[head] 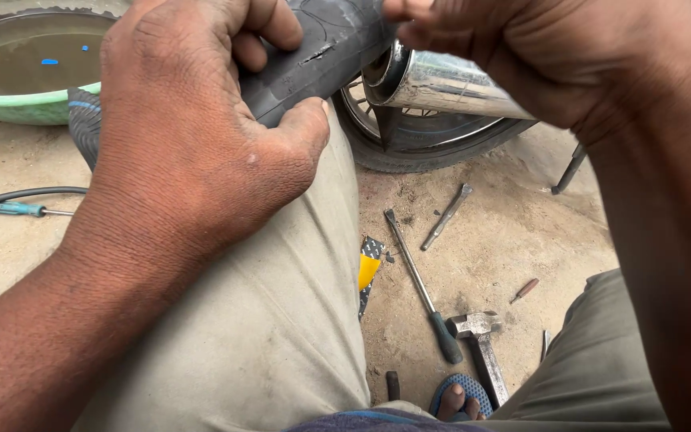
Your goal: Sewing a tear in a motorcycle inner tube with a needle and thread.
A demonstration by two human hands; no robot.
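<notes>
One rubber tube (321,56), one basin (25,104), two screwdrivers (421,288), one hammer (481,344), one wheel (425,140)

A roadside tyre repair spot, out on bare sandy ground (489,240). A motorcycle wheel (417,132) and shiny exhaust pipe (449,84) stand right there, a green basin of murky water (25,72) sits nearby, and tools lie loose in the dirt: a hammer (481,344), a screwdriver (421,284), a tyre lever (445,216).

Both hands, left (193,152) and right (521,56), hold the tube (321,56) at twelve o'clock; basin (25,108) at ten; screwdriver (421,288), hammer (481,344) on the ground at five.
</notes>
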